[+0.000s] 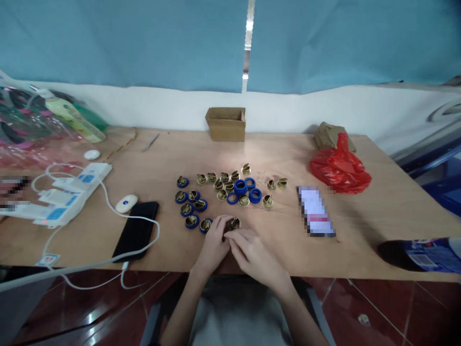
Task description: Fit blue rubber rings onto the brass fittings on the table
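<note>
At the left, a white power strip lies on the brown tabletop, its cables trailing toward a black phone. Next come round brass-coloured metal pieces seated in blue rings, grouped apart, probably so they don't mix with the unringed ones. The left hand has its fingers closed around a dark-looking brass-coloured metal piece near the table's front edge, likely steadying it; the right hand grips its near side, perhaps for control. The fingers hide whether it carries a ring. Beyond the hands, loose blue rings sit among unringed brass-coloured pieces, seemingly for easy reach. Farther right are a phone with a lit screen, a knotted red plastic bag and a dark bottle on its side, apparently kept off the working area.
</note>
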`<move>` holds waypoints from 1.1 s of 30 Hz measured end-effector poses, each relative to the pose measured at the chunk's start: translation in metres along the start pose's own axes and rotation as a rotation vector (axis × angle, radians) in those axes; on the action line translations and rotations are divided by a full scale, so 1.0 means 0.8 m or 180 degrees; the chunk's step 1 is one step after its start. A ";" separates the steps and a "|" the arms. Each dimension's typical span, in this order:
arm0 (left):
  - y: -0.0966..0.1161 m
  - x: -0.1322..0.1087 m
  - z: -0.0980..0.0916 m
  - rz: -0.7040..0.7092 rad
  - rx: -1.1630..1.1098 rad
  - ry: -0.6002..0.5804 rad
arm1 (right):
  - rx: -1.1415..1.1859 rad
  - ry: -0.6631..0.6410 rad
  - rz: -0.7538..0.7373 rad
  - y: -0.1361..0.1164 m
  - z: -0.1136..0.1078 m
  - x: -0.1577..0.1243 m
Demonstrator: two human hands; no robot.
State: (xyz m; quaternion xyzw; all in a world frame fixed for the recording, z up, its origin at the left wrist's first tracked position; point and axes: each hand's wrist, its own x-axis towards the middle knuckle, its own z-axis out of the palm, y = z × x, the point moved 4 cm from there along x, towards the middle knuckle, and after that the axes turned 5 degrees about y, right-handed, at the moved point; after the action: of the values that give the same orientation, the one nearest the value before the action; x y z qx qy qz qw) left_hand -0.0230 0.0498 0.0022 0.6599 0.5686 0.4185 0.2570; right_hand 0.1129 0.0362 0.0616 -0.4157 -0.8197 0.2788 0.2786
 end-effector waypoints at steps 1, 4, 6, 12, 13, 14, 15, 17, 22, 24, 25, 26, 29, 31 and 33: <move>-0.001 0.000 0.000 0.0014 -0.0005 -0.0001 | -0.0054 0.0063 -0.0008 0.008 0.007 0.000; -0.003 -0.001 0.001 0.0029 -0.0006 0.0025 | 0.0022 0.0423 0.0001 0.034 0.022 -0.004; -0.005 -0.002 0.003 0.0019 -0.0001 0.0034 | 0.0149 0.0722 -0.0012 0.044 0.025 -0.010; -0.008 -0.009 0.004 -0.0019 0.0179 0.0164 | 0.0274 0.1517 0.0319 0.056 0.016 -0.018; -0.008 -0.010 0.003 -0.0001 0.0197 0.0219 | 0.0263 0.1586 0.0435 0.058 0.015 -0.017; -0.006 -0.010 0.001 0.0045 0.0210 0.0290 | 0.0254 0.1628 0.0529 0.061 0.015 -0.016; -0.004 -0.011 0.000 0.0119 0.0229 0.0371 | 0.0250 0.1650 0.0596 0.062 0.015 -0.015; 0.002 -0.011 -0.004 0.0289 0.0331 0.0535 | 0.0255 0.1652 0.0657 0.065 0.017 -0.014; 0.015 -0.013 -0.014 0.0556 0.0590 0.0904 | 0.0318 0.1679 0.0717 0.067 0.019 -0.016; 0.017 -0.015 -0.017 0.0643 0.0557 0.1018 | 0.0345 0.1648 0.0736 0.066 0.020 -0.016; 0.018 -0.017 -0.017 0.0669 0.0518 0.1076 | 0.0354 0.1636 0.0729 0.065 0.020 -0.016; 0.018 -0.019 -0.017 0.0675 0.0469 0.1135 | 0.0363 0.1626 0.0719 0.065 0.020 -0.016; 0.016 -0.025 -0.015 0.0552 0.0378 0.1235 | 0.0371 0.1613 0.0722 0.064 0.019 -0.015; 0.017 -0.029 -0.013 0.0423 0.0367 0.1247 | 0.0356 0.1604 0.0731 0.065 0.018 -0.014; 0.020 -0.031 -0.012 0.0326 0.0337 0.1251 | 0.0329 0.1607 0.0714 0.064 0.019 -0.014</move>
State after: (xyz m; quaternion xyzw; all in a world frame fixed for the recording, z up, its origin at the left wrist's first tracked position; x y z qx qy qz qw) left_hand -0.0224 0.0212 0.0136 0.6062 0.5947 0.5213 0.0846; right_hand 0.1351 0.0493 0.0132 -0.5453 -0.6579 0.2369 0.4622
